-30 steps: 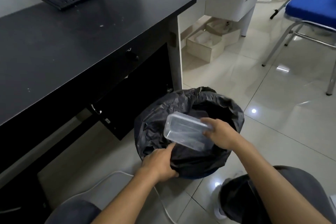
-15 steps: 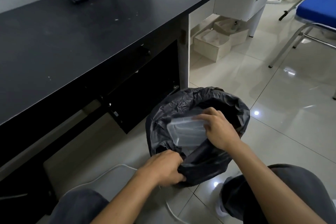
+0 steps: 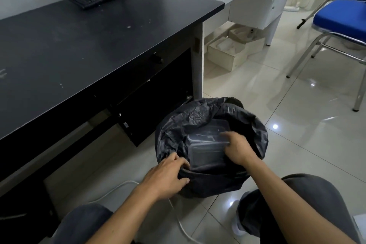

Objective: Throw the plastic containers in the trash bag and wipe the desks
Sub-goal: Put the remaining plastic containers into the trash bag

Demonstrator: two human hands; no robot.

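Black bag [image 3: 200,113], gripped by left hand [image 3: 168,174], holds two containers [image 3: 206,154]; right hand [image 3: 238,149] grips one.

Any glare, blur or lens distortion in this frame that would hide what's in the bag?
Head view: light glare spots on the floor, none on the bag; wide-angle lens bows the desk edge; clear containers inside the bag look dim and low-contrast against black plastic, yet their outlines read; right hand slightly soft.

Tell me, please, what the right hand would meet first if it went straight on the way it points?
The right hand would meet the plastic container it pinches inside the trash bag; beyond, probably the bag's left wall, depth unclear.
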